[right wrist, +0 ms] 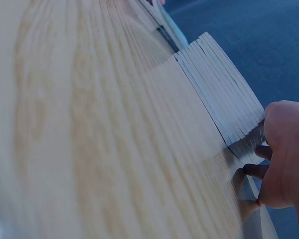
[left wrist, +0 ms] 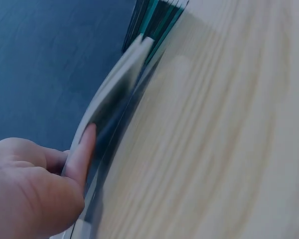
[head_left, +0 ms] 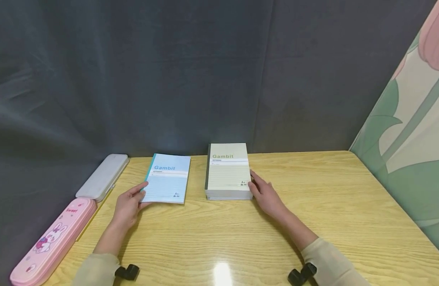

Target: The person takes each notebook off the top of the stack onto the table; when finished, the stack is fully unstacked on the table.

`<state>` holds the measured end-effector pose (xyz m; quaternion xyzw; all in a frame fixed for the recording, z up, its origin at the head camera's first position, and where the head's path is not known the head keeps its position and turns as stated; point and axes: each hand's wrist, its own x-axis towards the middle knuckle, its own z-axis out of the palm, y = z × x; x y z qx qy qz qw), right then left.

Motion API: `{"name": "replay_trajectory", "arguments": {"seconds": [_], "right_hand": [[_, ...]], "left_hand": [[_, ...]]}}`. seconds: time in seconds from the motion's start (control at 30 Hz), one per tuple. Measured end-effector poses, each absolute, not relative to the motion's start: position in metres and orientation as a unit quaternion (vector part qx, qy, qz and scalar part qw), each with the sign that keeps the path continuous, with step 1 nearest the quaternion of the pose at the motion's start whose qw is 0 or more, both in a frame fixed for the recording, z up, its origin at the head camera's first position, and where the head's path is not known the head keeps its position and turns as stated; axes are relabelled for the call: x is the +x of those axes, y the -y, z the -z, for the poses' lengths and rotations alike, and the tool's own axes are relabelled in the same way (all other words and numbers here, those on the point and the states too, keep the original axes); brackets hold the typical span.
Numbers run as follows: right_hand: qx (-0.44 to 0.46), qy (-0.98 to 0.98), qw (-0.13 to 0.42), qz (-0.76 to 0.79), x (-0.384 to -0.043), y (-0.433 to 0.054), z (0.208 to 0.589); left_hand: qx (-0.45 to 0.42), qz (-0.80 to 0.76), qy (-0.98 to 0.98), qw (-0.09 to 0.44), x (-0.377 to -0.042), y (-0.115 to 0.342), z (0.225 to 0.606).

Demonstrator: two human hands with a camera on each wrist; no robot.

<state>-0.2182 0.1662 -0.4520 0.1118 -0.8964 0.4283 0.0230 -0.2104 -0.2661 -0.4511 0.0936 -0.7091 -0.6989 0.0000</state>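
My left hand (head_left: pixel 128 204) pinches the left edge of a light blue "Gambit" notebook (head_left: pixel 167 180). In the left wrist view that notebook (left wrist: pixel 107 92) is tilted, its near edge raised off the table between thumb and fingers. To its right stands a thick, neat stack of notebooks (head_left: pixel 228 172), a cream "Gambit" cover on top and dark spines at the left. My right hand (head_left: pixel 265 194) rests against the stack's right side, thumb by the near corner. In the right wrist view its fingers (right wrist: pixel 256 170) lie loosely along the side of the stack (right wrist: pixel 219 89).
On the left of the wooden table (head_left: pixel 212 234) lie a pink pencil case (head_left: pixel 56 240) with a rabbit picture and a grey-white case (head_left: pixel 103 176). A thin yellow pencil (head_left: pixel 95 212) lies beside them. A dark curtain (head_left: pixel 190 79) hangs behind; a flowered cloth (head_left: pixel 412 151) borders the right.
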Motion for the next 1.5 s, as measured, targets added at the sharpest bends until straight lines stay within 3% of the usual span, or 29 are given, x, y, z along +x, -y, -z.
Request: {"name": "replay_trajectory", "arguments": {"seconds": [0.8, 1.5], "right_hand": [[0.115, 0.893, 0.033, -0.433, -0.216, -0.168, 0.452], [0.118, 0.894, 0.038, -0.430, -0.217, -0.167, 0.454]], "left_hand": [[0.095, 0.564, 0.821, -0.001, -0.207, 0.319, 0.449], [0.143, 0.506, 0.849, 0.046, -0.207, 0.339, 0.448]]}}
